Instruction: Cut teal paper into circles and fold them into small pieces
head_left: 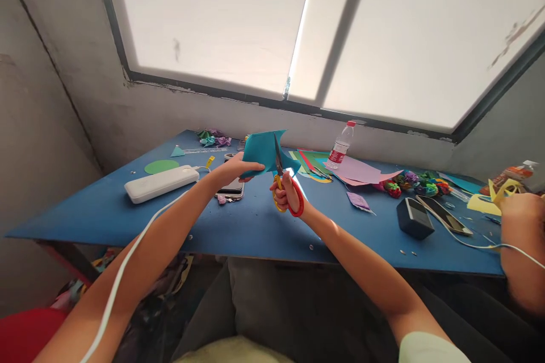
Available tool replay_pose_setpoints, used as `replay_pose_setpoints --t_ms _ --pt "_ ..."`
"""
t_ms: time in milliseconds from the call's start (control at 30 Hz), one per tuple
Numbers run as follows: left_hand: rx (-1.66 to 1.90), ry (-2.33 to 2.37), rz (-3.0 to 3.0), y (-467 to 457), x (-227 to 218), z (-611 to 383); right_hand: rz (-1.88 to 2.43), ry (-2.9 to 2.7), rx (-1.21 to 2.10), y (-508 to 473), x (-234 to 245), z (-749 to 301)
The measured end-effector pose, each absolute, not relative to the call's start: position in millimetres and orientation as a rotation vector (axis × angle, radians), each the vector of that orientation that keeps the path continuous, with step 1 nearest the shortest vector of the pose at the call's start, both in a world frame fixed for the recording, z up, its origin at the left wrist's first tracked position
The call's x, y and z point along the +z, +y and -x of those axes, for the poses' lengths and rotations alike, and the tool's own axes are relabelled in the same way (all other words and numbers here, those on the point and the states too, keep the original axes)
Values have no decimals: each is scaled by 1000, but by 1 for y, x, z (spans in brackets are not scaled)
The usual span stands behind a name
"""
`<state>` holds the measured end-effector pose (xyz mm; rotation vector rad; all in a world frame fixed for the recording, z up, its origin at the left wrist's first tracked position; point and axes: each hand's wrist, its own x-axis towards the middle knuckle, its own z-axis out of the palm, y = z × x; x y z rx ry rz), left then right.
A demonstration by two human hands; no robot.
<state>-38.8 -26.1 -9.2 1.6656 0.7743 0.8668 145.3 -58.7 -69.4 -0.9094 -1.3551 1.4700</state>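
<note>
Up above the blue table (106, 210), the left hand (236, 170) pinches teal paper (261, 152); just right, the right hand (287, 193) grips scissors (279, 167) cutting into it.

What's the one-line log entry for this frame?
left hand: holds teal paper | right hand: grips scissors, blades on it | other person's hand: far right, by yellow paper

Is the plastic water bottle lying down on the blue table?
No, the clear plastic water bottle with the red label stands upright on the blue table.
</note>
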Motion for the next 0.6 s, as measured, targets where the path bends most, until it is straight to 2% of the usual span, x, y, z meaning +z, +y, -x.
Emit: replay_pose_setpoints --t_ms 600 --pt "904 560 -1609 -39 -1 36 898 -1230 1474 -60 -61 -145"
